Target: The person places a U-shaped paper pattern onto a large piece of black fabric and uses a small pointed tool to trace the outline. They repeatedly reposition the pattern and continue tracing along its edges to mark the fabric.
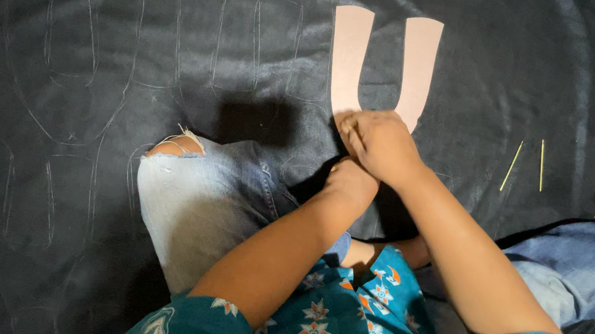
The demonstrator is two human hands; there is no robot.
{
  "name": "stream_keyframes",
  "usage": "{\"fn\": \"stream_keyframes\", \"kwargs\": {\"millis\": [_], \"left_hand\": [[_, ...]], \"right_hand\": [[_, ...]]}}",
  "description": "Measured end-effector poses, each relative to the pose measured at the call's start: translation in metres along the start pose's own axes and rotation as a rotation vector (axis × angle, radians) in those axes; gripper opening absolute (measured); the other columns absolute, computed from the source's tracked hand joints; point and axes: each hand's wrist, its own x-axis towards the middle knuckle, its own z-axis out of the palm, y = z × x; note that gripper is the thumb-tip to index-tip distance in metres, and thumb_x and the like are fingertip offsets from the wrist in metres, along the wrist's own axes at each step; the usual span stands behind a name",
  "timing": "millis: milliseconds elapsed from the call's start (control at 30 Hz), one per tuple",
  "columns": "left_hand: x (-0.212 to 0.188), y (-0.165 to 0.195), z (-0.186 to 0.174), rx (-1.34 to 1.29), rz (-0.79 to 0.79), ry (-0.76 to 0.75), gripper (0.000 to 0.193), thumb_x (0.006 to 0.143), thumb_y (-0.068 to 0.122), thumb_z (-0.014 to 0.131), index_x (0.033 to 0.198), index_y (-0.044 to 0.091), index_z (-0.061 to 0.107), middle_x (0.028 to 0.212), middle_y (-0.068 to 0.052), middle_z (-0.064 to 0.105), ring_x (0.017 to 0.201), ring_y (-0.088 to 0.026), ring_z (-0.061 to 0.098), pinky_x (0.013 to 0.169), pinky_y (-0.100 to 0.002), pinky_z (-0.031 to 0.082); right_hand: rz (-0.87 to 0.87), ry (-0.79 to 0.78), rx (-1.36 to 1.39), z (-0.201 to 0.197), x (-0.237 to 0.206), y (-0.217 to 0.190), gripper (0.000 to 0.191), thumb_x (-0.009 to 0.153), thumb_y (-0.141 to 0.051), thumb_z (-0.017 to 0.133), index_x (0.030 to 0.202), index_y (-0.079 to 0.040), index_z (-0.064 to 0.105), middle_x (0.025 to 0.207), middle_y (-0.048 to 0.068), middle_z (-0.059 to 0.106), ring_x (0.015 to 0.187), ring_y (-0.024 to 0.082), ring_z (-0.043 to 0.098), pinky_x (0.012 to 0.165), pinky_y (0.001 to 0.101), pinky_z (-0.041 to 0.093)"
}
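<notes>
A pink U-shaped paper pattern (349, 53) lies on a sheet of black leather-like material (518, 65). My right hand (382, 141) rests on the bottom curve of the pattern, fingers curled, pressing it down. My left hand (350, 182) sits just below and partly under the right one, fingers hidden; I cannot tell what it holds. Chalk outlines of the same U shape (108, 56) are drawn on the black sheet to the left.
My knee in torn light jeans (197, 193) lies on the sheet at the lower middle. Two thin yellow sticks (525, 165) lie to the right of the pattern. My other leg in jeans (585, 259) is at the right edge.
</notes>
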Motion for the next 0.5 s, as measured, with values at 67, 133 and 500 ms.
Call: {"fn": "stream_keyframes", "kwargs": {"millis": [67, 133, 500], "left_hand": [[-0.002, -0.001, 0.002, 0.054, -0.008, 0.014, 0.042, 0.102, 0.031, 0.048, 0.110, -0.003, 0.071, 0.108, -0.029, 0.072, 0.095, -0.042, 0.073, 0.080, -0.052, 0.059], [-0.004, -0.004, 0.003, 0.054, -0.019, 0.042, 0.043, 0.104, 0.029, 0.047, 0.108, -0.006, 0.071, 0.106, -0.029, 0.073, 0.095, -0.041, 0.074, 0.081, -0.051, 0.060], [-0.002, -0.009, -0.004, 0.055, 0.132, 0.122, 0.037, 0.096, 0.023, 0.052, 0.123, 0.003, 0.067, 0.106, -0.025, 0.073, 0.087, -0.042, 0.074, 0.069, -0.053, 0.061]], "right_hand": [[0.016, 0.069, 0.025, 0.005, 0.012, 0.004, 0.010, 0.093, -0.012, 0.064, 0.094, -0.003, 0.069, 0.094, 0.016, 0.073, 0.088, 0.039, 0.068, 0.080, 0.0497, 0.051], [0.042, 0.108, 0.085, 0.009, 0.027, 0.009, 0.010, 0.094, -0.011, 0.062, 0.096, -0.004, 0.070, 0.096, 0.016, 0.073, 0.089, 0.039, 0.068, 0.080, 0.0479, 0.053], [0.006, 0.020, 0.078, 0.011, -0.019, 0.011, 0.009, 0.088, -0.013, 0.064, 0.087, -0.005, 0.069, 0.090, 0.016, 0.071, 0.087, 0.039, 0.067, 0.079, 0.0480, 0.052]]}}
